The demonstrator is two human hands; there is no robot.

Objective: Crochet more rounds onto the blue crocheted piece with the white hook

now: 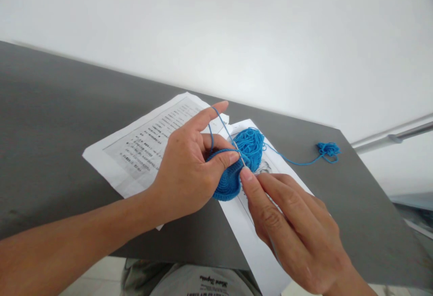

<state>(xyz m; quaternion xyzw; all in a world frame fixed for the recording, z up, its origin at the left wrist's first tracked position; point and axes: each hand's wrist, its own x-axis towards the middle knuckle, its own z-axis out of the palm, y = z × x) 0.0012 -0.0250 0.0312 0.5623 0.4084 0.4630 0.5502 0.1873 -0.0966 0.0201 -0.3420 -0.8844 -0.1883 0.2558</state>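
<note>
Between thumb and fingers my left hand (192, 165) pinches the edge of a round blue crochet piece (228, 183). Its index finger is stretched out, with a strand of blue yarn (222, 120) looped over it and running down to the work. My right hand (294, 224) grips a thin metal crochet hook (241, 157), whose tip end meets the top edge of the piece; much of the hook is hidden in the hand. Just behind the piece lies a bundle of blue yarn (252, 145), partly covered by it.
Printed sheets of paper (142, 145) lie under my hands on the dark grey table (61, 152). A small tangle of blue yarn (328, 149) sits at the right, joined by a strand to the larger bundle. A white wall (216, 30) rises behind the table.
</note>
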